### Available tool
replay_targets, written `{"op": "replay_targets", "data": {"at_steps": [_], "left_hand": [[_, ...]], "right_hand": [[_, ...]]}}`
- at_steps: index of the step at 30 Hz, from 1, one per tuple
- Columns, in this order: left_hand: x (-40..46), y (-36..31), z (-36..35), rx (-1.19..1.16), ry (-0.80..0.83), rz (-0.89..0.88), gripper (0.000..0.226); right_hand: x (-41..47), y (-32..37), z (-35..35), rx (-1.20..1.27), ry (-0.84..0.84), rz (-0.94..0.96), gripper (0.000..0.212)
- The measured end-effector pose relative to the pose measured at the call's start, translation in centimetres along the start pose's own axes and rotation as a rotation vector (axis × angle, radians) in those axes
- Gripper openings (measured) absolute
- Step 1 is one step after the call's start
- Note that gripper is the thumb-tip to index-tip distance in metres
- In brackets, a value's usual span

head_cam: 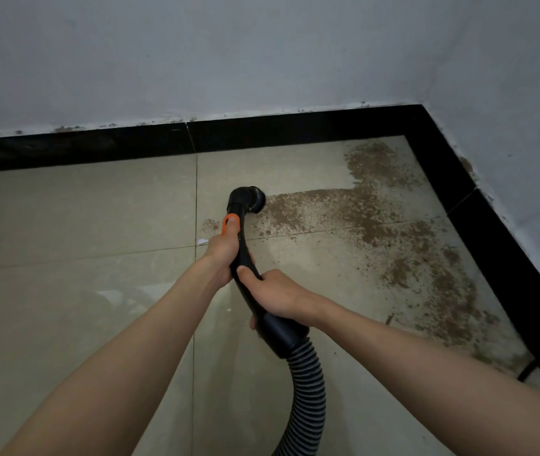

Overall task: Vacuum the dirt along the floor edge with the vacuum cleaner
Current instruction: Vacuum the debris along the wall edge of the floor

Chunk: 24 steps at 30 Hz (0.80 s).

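A black vacuum wand (245,255) with an orange switch (231,223) points away from me toward the wall. Its round brush head (255,199) sits on the beige tiles at the left end of a band of brown dirt (321,209). My left hand (222,255) grips the wand just below the orange switch. My right hand (275,294) grips it lower down, above the ribbed grey hose (305,383). More dirt (426,268) spreads along the right-hand skirting toward the corner.
Black skirting (295,130) runs along the far wall and meets the right-hand skirting (492,238) at a corner. Grey-white walls rise above. A small white scrap (202,241) lies by my left hand. A dark cable end (527,373) shows at the lower right.
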State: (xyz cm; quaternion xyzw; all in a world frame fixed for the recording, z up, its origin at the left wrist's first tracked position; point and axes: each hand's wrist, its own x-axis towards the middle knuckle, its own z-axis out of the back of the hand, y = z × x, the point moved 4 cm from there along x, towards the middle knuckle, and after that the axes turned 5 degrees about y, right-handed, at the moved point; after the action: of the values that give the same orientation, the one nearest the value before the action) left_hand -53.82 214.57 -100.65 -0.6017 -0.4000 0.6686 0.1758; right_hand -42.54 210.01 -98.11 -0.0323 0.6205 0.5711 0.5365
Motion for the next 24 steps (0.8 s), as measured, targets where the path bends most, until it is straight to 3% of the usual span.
{"op": "replay_targets", "data": {"at_steps": [17,24], "left_hand": [[1.9,-1.0,-11.2,0.064,0.074,-0.012,0.043],[4.0,-2.1,-11.9,0.135,-0.03,-0.057,0.05]], "right_hand": [[-1.3,-5.0,9.2,0.142,-0.055,0.015,0.052],[0.7,-4.6,10.9,0.132,-0.075,0.071,0.051]]}}
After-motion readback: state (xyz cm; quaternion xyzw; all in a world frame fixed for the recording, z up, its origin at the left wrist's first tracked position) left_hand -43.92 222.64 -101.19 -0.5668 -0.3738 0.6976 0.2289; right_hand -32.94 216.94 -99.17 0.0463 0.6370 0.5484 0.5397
